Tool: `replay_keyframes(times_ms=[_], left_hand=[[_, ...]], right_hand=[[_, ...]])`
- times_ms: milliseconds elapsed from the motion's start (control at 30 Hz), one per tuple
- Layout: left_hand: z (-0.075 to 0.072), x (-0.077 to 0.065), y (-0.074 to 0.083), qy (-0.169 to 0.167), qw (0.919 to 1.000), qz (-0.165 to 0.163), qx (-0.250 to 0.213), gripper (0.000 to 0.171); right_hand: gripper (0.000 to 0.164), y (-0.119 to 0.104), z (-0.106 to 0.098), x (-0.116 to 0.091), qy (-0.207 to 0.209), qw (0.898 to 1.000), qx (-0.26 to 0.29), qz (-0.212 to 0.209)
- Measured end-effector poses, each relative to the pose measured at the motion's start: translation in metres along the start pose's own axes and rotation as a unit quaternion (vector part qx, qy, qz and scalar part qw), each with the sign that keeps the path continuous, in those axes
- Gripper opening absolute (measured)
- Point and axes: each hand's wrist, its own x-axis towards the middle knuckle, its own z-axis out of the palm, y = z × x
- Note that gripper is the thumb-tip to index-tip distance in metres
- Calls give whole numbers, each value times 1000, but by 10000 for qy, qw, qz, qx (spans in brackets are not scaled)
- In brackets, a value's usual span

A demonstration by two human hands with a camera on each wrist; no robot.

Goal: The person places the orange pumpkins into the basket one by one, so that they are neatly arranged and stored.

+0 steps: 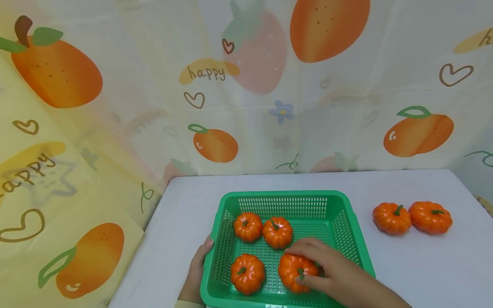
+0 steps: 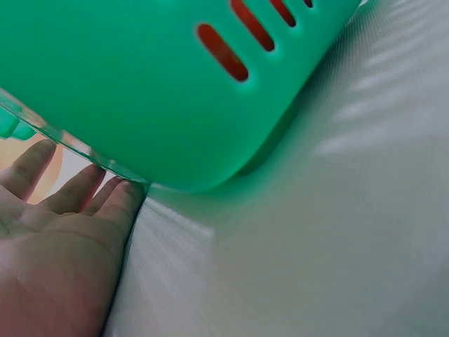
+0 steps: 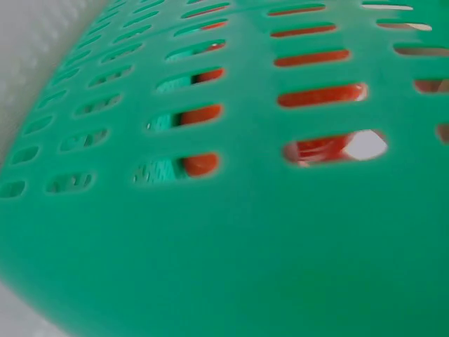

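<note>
In the head view, a green plastic basket (image 1: 285, 195) holds several small orange pumpkins with green stems. My right hand (image 1: 327, 267) reaches over the basket's right side and grips the front-right pumpkin (image 1: 290, 273), its thumb by the stem. Around it in the basket are a front-left pumpkin (image 1: 247, 276), a back-left pumpkin (image 1: 248, 227) and a back-middle pumpkin (image 1: 277, 233). At the left side, my left hand (image 1: 197, 269) touches the basket's edge. Its fairly straight fingers (image 2: 77, 193) meet the rim in the left wrist view. The right wrist view shows the slotted basket wall (image 3: 210, 253), not the hand.
Two more pumpkins, one (image 1: 392, 218) beside the other (image 1: 430, 217), sit on the white table (image 1: 169, 222) right of the basket. A fruit-patterned cloth (image 1: 254, 124) hangs behind the table and along its left.
</note>
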Motion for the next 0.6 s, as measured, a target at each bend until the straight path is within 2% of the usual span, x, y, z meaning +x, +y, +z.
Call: replay_keyframes(times_ms=[100,233,333,600], left_hand=[[-24,8,-17,-298,9995,-39,-54,75],[-24,13,-25,-49,9999,61,67,77],[-17,10,-20,97,9999,-62,-80,76],[-13,6,-14,125,9999,-93,-60,75]], right_hand=[[42,1,0,1,-265,9992,78,272],[44,3,0,2,-554,9974,-7,467],[48,4,1,3,-736,9957,-149,535],[60,3,1,3,-928,9908,-529,833]])
